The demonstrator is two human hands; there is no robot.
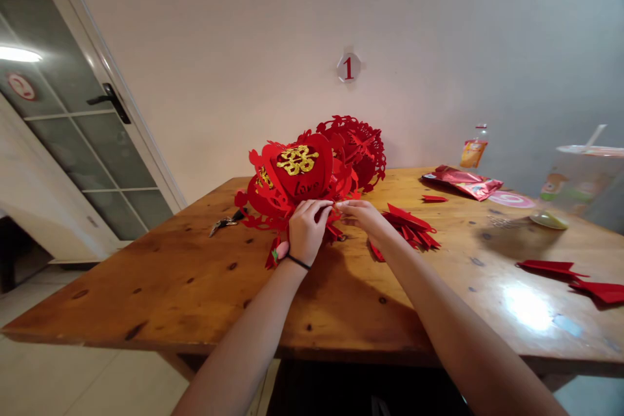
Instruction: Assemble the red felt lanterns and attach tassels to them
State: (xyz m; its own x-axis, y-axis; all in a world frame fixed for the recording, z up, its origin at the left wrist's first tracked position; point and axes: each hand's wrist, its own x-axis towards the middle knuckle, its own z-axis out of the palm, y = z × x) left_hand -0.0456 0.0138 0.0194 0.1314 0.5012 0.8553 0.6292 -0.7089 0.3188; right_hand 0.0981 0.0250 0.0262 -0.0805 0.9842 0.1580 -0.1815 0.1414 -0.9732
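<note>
A red felt lantern (297, 175) with heart-shaped panels and a gold double-happiness sign stands on the wooden table (160, 286). My left hand (305, 232), with a black band at the wrist, grips the lantern's lower edge. My right hand (361, 216) pinches the same lower edge from the right, fingertips nearly meeting those of the left. A second red cut-out lantern (358, 146) stands just behind the first. A pile of loose red felt pieces (412, 229) lies right of my right hand.
Small metal pliers or scissors (225, 222) lie left of the lantern. A red foil bag (463, 182), a drink pouch (472, 151), a pink disc (511, 199) and a plastic cup (582, 182) sit at the right. More red pieces (575, 276) lie near the right edge. A door (73, 117) stands at left.
</note>
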